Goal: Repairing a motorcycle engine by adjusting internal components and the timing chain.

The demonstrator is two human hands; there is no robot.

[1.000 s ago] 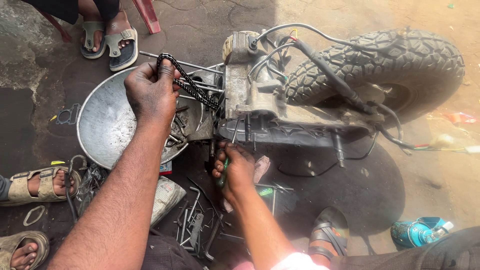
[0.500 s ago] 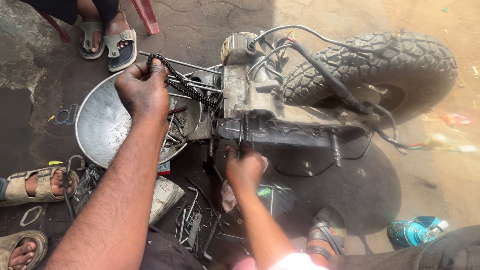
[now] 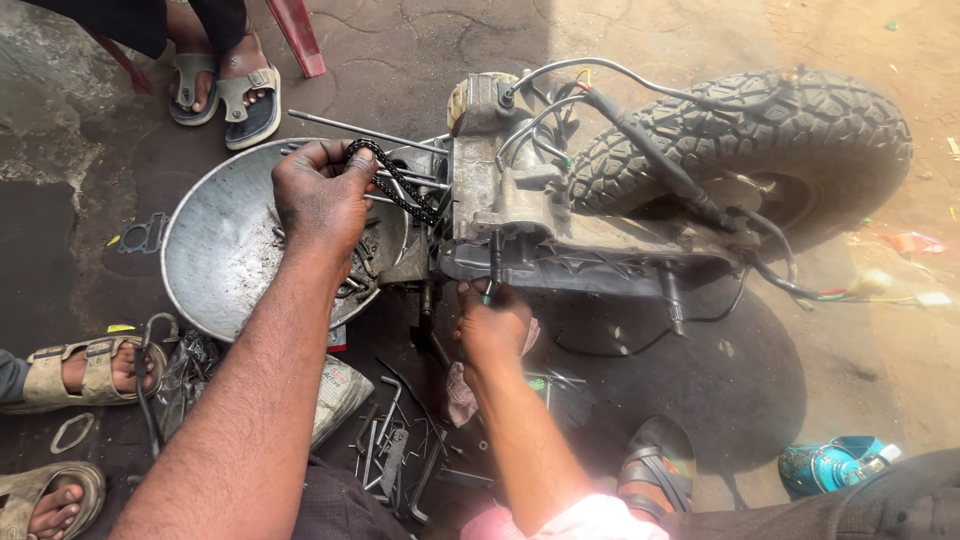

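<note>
Both hands (image 3: 320,195) on chain (image 3: 400,182) (engine-side)

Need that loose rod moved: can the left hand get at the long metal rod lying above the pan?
Probably yes: the left hand is just below the rod with nothing between, though its fingers hold a chain.

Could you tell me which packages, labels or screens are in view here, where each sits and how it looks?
Crumpled whitish printed bag: on the ground below the round grey metal pan, beside the left forearm.
Small green sticker-like patch: on the ground near the right hand; too small to tell.
No screens.
</note>
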